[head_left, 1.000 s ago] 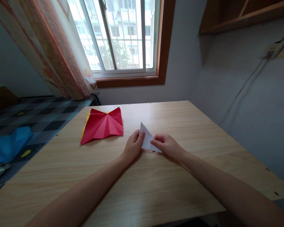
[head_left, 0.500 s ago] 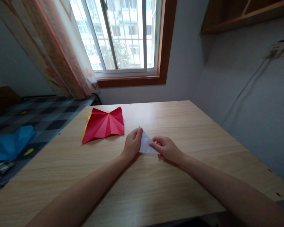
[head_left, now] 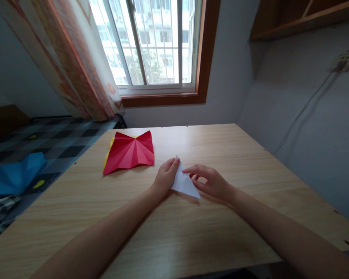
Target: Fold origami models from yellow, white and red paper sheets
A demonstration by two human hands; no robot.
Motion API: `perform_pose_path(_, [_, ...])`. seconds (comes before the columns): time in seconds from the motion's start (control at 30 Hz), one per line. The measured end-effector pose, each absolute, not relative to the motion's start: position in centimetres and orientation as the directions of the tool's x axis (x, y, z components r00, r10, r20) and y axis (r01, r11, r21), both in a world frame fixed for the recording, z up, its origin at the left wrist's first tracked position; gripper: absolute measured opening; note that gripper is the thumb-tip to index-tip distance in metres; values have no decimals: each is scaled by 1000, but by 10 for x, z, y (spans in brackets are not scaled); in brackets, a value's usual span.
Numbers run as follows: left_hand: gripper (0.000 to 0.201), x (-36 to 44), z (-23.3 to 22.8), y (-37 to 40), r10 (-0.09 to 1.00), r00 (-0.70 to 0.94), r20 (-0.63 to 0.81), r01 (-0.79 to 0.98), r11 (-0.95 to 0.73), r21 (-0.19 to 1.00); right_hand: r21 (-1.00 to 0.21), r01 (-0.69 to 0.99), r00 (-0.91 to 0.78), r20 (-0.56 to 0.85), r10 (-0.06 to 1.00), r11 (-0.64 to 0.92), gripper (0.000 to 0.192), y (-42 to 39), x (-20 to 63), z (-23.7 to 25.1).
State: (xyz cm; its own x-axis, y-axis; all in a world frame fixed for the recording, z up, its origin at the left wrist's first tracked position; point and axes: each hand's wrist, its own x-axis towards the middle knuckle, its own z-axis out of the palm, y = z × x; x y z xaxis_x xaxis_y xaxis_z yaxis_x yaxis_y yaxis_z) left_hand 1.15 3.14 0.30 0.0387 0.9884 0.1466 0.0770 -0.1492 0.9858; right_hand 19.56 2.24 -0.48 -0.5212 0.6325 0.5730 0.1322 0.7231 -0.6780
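A white sheet of paper folded into a triangle (head_left: 184, 185) is held just over the wooden table (head_left: 163, 232). My left hand (head_left: 165, 173) grips its left side, thumb on top near the upper tip. At the paper's right edge is my right hand (head_left: 212, 182), its fingers apart and curved. The index fingertip reaches the paper's upper right edge; whether it touches cannot be made out. The paper's lower right corner sticks out free, below the right hand.
Creased red paper (head_left: 130, 153) lies at the table's back left, over yellow paper (head_left: 109, 149). Creased blue paper (head_left: 17, 174) rests on a checked bedspread (head_left: 66, 135) at the left. A window (head_left: 159, 46) and a wall shelf (head_left: 296, 27) are beyond.
My right hand has let go of the paper's right corner and moved slightly up and right, fingers opening. The paper has turned a little, its right corner now pointing lower.
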Motion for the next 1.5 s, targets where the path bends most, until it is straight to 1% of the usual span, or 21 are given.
perform_pose_path(0.07, [45, 13, 3, 30, 989, 68, 134, 80, -139, 987, -626, 157, -567, 576, 589, 764, 23, 24, 197, -3])
perform_pose_path(0.1, [43, 13, 3, 30, 988, 85, 125, 79, -132, 988, -619, 173, -580, 565, 587, 766, 21, 24, 198, -1])
perform_pose_path(0.17, [40, 13, 2, 29, 987, 119, 104, 57, -112, 992, -634, 194, -582, 540, 608, 749, 20, 25, 201, 0])
perform_pose_path(0.27, [35, 10, 2, 27, 975, 220, 36, -54, -24, 998, -667, 195, -559, 528, 640, 720, 19, 30, 206, 1])
perform_pose_path(0.3, [38, 9, 2, 27, 961, 276, 5, -99, 23, 995, -673, 197, -546, 528, 650, 713, 19, 32, 209, 1])
perform_pose_path(0.37, [52, 5, 1, 27, 921, 386, -47, -157, 116, 981, -677, 215, -513, 535, 671, 704, 18, 36, 214, 0])
perform_pose_path(0.4, [58, 3, 1, 27, 905, 421, -63, -166, 145, 976, -676, 225, -493, 542, 681, 701, 18, 39, 216, 0])
perform_pose_path(0.43, [59, 1, 0, 28, 895, 440, -73, -163, 159, 974, -675, 234, -475, 549, 688, 700, 17, 41, 218, -1])
perform_pose_path(0.57, [48, -2, -4, 33, 898, 434, -77, -151, 156, 976, -709, 229, -427, 542, 724, 666, 14, 45, 223, -2])
perform_pose_path(0.63, [48, -3, -5, 35, 893, 445, -65, -164, 152, 975, -756, 211, -401, 510, 761, 619, 15, 46, 223, -2])
perform_pose_path(0.8, [51, -2, -5, 34, 875, 482, -49, -156, 141, 978, -881, 154, -367, 369, 854, 447, 27, 47, 219, -4])
perform_pose_path(0.9, [51, -1, -2, 32, 876, 483, -23, -156, 112, 981, -952, 55, -293, 274, 916, 302, 31, 45, 213, -5])
perform_pose_path(0.97, [51, 1, 0, 31, 870, 493, 9, -156, 78, 985, -974, -4, -254, 220, 942, 226, 32, 44, 208, -7])
perform_pose_path(1.07, [51, 2, 0, 30, 861, 507, 41, -139, 34, 990, -988, -46, -202, 152, 967, 146, 34, 42, 203, -8])
perform_pose_path(1.13, [51, 4, -1, 30, 861, 506, 51, -125, 15, 992, -989, -81, -173, 135, 976, 122, 37, 42, 202, -9])
perform_pose_path(1.27, [48, 6, -3, 27, 866, 497, 64, -125, -2, 992, -982, -124, -156, 158, 975, 140, 45, 42, 201, -10])
perform_pose_path(1.4, [47, 6, 0, 24, 868, 494, 56, -117, 3, 993, -986, -107, -171, 147, 974, 130, 38, 42, 199, -10])
perform_pose_path(1.5, [40, 8, 3, 22, 881, 473, 27, -97, 22, 995, -985, -98, -164, 153, 974, 139, 35, 41, 197, -10])
